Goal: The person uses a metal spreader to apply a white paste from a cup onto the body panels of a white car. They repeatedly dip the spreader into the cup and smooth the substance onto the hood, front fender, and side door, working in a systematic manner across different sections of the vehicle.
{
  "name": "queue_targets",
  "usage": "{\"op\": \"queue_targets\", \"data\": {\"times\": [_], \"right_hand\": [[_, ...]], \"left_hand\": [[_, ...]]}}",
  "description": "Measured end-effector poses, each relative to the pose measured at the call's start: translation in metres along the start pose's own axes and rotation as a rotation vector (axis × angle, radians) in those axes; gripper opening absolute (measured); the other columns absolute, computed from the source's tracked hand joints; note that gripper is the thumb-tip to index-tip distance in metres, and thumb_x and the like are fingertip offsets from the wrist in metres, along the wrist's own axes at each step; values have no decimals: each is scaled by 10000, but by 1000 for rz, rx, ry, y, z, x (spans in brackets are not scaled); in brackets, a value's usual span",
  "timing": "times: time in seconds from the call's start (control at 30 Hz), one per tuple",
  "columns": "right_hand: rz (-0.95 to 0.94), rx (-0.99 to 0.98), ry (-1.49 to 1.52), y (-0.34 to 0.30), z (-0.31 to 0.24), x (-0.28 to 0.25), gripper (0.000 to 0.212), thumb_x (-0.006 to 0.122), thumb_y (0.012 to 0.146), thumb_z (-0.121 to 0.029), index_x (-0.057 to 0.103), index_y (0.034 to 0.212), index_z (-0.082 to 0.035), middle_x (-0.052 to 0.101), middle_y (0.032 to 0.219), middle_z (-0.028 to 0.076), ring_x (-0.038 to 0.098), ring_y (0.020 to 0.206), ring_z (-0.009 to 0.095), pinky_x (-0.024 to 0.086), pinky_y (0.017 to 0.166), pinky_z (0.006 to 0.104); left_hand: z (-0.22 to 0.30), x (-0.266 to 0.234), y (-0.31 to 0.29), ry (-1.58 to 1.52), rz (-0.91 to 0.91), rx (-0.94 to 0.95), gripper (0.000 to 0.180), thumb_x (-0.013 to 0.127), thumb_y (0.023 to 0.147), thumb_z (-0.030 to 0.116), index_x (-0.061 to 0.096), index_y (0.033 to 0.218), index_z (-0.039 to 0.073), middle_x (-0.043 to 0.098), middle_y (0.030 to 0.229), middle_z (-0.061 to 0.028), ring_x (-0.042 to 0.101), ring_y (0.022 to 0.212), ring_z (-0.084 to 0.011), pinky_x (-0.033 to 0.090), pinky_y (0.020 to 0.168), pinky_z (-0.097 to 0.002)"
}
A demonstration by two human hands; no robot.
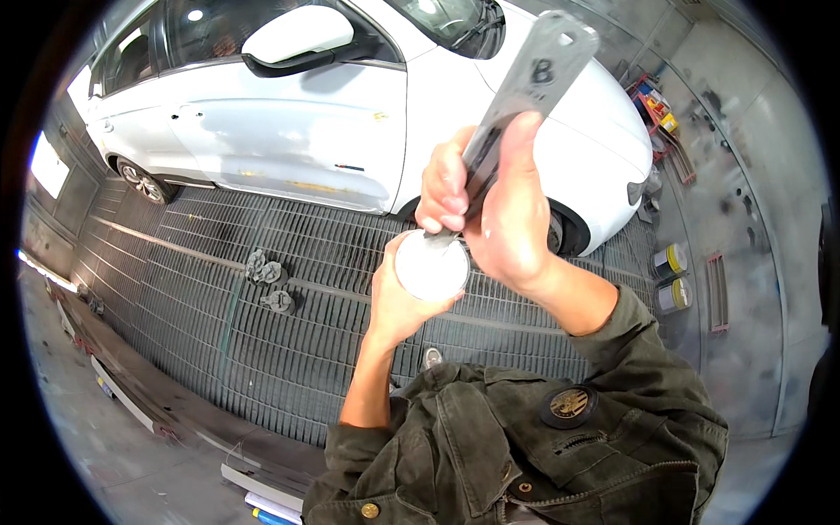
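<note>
My left hand (391,302) is wrapped round a round cup (435,278) with white content, held in front of my body. In my right hand (512,214) is a flat metal mixing stick (544,70), its fingers and thumb closed about the shaft. The stick slants up to the right and has a small hole near its top end. Its lower end reaches into the cup and meets the white content. Just how deep it goes is hidden by the white.
A white car (289,131) stands ahead, with dull grey and yellowish patches on its doors. Crumpled grey pieces (267,271) lie on the slatted floor grating (192,271). Two tins (671,260) stand by the right wall. Long pale bars (131,398) lie at lower left.
</note>
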State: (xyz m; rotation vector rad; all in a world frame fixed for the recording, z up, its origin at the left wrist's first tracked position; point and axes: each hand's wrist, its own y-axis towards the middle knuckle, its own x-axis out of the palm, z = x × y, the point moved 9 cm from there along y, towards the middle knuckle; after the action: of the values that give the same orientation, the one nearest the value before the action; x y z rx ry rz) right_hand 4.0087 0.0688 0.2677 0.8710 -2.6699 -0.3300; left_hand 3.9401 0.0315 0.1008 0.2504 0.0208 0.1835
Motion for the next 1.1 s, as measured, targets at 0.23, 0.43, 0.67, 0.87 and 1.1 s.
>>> {"op": "queue_targets", "data": {"times": [0.23,0.43,0.67,0.87,1.1], "right_hand": [[-223,-4,-100,-29,49,2,756,149,946,-715,416,669,-64,392,559,30,420,509,149,370,503,279],[-57,-90,80,-13,45,-17,729,172,940,-726,366,649,-87,357,556,22,359,501,156,347,506,305],[-118,-191,-85,-8,11,3,607,361,1012,-559,513,772,-22,536,651,75,535,601,162,476,621,320],[-836,-130,411,-18,-39,60,667,371,987,-616,492,637,-60,480,478,23,444,380,143,388,357,267],[-1001,62,223,-18,9,116,841,274,871,-803,427,504,-62,425,424,31,408,339,157,333,354,267]], "left_hand": [[2,-6,1,-97,15,34,1228,921,545,191,188,1511,-7,593,1230,-187,592,1151,-269,469,1000,-386],[2,-16,-10,-57,35,20,1244,902,557,171,146,1533,12,649,1139,-141,640,1078,-236,491,971,-353],[-1,-13,-10,-118,-106,-57,1266,907,532,142,150,1534,-11,478,1407,-161,470,1299,-229,370,1090,-370],[8,-11,-4,-225,-464,14,1255,905,517,163,189,1536,14,505,1385,-126,473,1291,-222,327,1116,-372],[24,-15,-18,-214,-903,-27,949,935,503,165,481,1326,31,593,1234,-87,546,1172,-208,417,1030,-356]]}}
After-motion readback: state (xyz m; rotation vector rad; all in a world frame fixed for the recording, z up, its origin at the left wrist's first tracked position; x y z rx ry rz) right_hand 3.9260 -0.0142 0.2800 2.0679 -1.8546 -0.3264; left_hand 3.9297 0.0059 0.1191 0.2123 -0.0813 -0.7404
